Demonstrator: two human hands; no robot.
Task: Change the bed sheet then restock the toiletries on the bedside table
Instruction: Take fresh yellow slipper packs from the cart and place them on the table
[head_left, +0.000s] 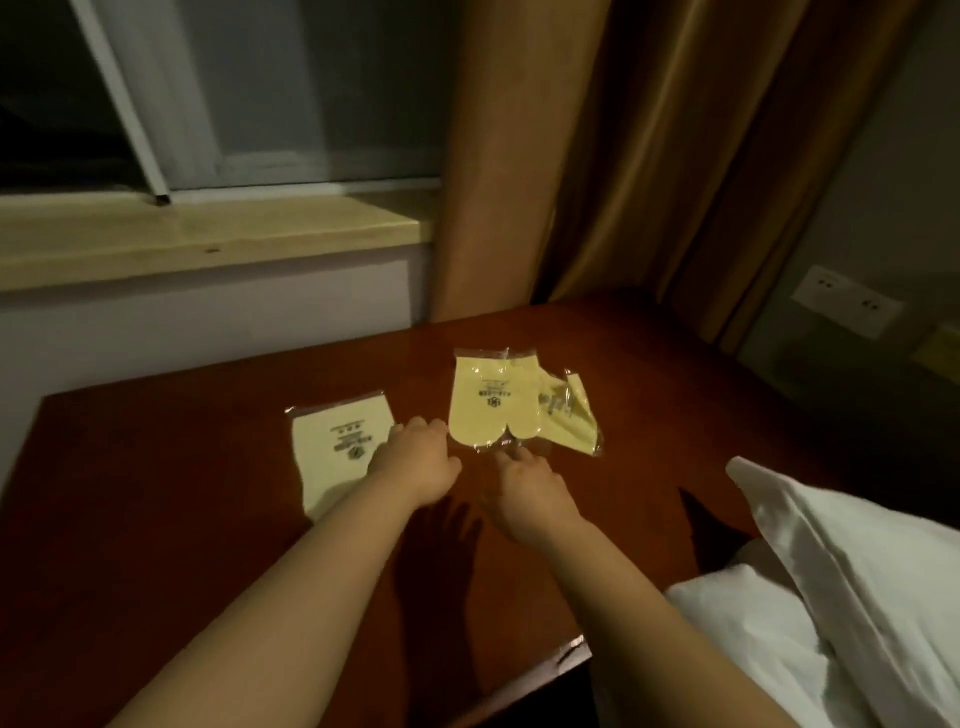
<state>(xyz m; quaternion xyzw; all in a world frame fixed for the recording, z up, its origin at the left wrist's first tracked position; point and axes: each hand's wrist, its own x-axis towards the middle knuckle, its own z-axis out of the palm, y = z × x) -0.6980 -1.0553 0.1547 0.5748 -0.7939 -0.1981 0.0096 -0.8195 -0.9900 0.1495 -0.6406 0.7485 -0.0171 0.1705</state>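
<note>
Restocking toiletries on the bedside counter (156, 519), a dark red-brown wooden top set below a window sill and beside a tan curtain. At left lies a pale sachet (337, 457), flat in a clear plastic sleeve with printing on its face; its near right part is covered by the left hand (410, 462). That hand rests over the sachet's edge with knuckles up; its fingers point away from the camera and are hidden by the back of the hand, so whether they pinch the sleeve or merely touch it cannot be told. Just right of centre lies a yellow sachet (491, 410), overlapping a second yellow sachet (569, 421) that fans out to its right. The right hand (524, 488) reaches toward the near edge of the clear sleeve, fingers extended and spread, fingertips at or just short of the plastic; it holds nothing.

Handling, by judgement: the packets look light, thin and flexible, and their glossy sleeves are probably slippery on polished wood. A pinch at the clear sealed border, or a flat-fingered slide, should suit them better than a squeeze across the middle. At far right, white bedding (831, 597) meets the counter edge.
</note>
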